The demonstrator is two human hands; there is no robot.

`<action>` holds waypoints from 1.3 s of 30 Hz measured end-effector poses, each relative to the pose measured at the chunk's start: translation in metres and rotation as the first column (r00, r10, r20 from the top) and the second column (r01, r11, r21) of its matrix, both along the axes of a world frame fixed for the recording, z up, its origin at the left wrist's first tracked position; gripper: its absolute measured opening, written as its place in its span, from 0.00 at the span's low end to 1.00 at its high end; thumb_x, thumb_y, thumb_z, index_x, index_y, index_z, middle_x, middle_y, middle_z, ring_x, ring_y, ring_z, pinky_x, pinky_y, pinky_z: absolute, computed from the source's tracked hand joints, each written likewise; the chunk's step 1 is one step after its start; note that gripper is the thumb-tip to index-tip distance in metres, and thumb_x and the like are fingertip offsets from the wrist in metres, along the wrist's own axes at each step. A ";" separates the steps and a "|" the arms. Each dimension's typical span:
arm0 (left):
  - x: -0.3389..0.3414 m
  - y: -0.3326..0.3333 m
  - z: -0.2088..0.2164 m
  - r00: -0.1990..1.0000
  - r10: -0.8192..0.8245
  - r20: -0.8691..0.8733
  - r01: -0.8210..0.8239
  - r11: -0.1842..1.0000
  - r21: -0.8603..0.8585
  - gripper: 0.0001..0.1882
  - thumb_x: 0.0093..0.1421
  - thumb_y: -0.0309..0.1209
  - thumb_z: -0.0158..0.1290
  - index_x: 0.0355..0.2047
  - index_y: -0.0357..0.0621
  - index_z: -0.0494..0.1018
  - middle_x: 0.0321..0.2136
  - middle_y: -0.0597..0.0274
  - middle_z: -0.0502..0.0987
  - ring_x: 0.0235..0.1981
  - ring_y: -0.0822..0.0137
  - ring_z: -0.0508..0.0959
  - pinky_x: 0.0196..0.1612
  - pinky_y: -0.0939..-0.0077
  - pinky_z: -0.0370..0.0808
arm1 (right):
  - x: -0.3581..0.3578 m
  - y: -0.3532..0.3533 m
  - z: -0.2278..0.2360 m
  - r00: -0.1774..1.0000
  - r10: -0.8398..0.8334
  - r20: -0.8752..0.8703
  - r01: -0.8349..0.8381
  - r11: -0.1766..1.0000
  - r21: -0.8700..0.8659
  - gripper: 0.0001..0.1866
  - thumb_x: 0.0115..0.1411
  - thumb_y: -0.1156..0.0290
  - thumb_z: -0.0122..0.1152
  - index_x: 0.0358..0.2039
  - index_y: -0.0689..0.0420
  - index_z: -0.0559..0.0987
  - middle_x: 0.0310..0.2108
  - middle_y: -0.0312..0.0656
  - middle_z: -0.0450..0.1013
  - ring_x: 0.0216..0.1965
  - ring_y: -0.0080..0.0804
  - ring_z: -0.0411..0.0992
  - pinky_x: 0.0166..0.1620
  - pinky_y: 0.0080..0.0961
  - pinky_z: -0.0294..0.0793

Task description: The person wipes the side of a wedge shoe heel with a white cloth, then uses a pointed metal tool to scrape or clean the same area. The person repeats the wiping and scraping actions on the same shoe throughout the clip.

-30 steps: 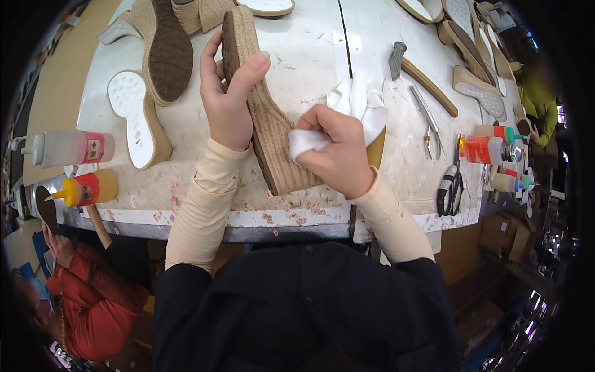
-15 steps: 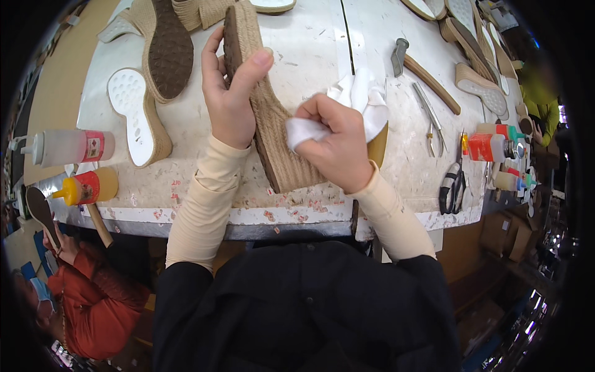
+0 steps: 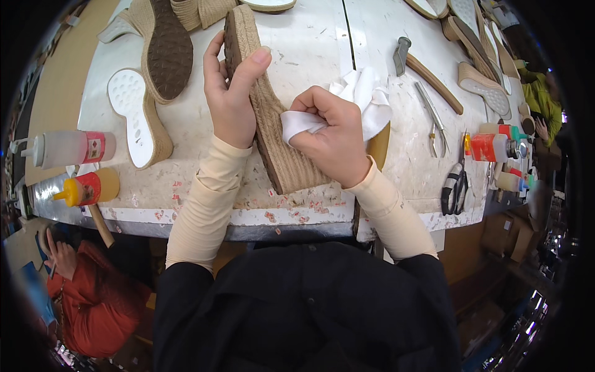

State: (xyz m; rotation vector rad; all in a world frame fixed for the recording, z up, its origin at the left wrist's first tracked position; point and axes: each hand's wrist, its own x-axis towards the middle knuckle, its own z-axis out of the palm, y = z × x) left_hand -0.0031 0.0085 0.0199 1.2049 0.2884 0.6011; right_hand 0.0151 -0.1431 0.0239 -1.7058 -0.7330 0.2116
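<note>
Worktable with a scuffed white top [image 3: 310, 40] spreads before the person I'm watching. Over its near half is a tall wedge shoe sole [image 3: 268, 121], sides wrapped in tan braided rope, underside dark brown. To the right lies a hammer [image 3: 429, 75] with a curved wooden handle and grey metal head. The person's left hand [image 3: 234, 99] grips the sole's upper part, thumb across its side. Their right hand [image 3: 334, 136] is curled closed around a bunched white cloth [image 3: 297, 126] at the sole's curved edge; whether cloth and sole touch I can't tell. Far left sits a yellow plastic bottle [image 3: 90, 187], red-labelled.
</note>
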 end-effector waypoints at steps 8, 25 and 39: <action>0.001 0.004 -0.003 0.999 0.005 -0.039 -0.004 1.000 0.023 0.39 0.53 0.39 0.61 0.58 0.31 0.56 0.38 0.56 0.71 0.39 0.71 0.72 0.44 0.80 0.69 | 0.003 -0.002 0.000 0.999 -0.014 -0.052 0.014 1.000 0.007 0.07 0.44 0.77 0.62 0.23 0.62 0.73 0.18 0.36 0.68 0.22 0.19 0.65 0.26 0.17 0.65; 0.000 0.003 -0.002 0.999 0.024 -0.035 -0.023 0.999 0.023 0.38 0.54 0.38 0.60 0.58 0.32 0.57 0.36 0.58 0.72 0.37 0.72 0.72 0.42 0.82 0.69 | 0.000 0.005 -0.002 0.989 -0.070 0.133 0.065 0.997 0.043 0.06 0.45 0.79 0.62 0.24 0.63 0.73 0.18 0.36 0.68 0.21 0.18 0.64 0.26 0.17 0.65; 0.006 0.010 -0.009 0.997 0.061 -0.042 -0.055 0.991 0.122 0.29 0.58 0.38 0.52 0.56 0.36 0.59 0.35 0.57 0.74 0.28 0.73 0.74 0.27 0.81 0.72 | 0.002 0.008 -0.006 0.968 -0.236 -0.090 0.249 0.951 0.181 0.05 0.64 0.74 0.51 0.38 0.61 0.72 0.27 0.34 0.73 0.23 0.18 0.65 0.29 0.14 0.65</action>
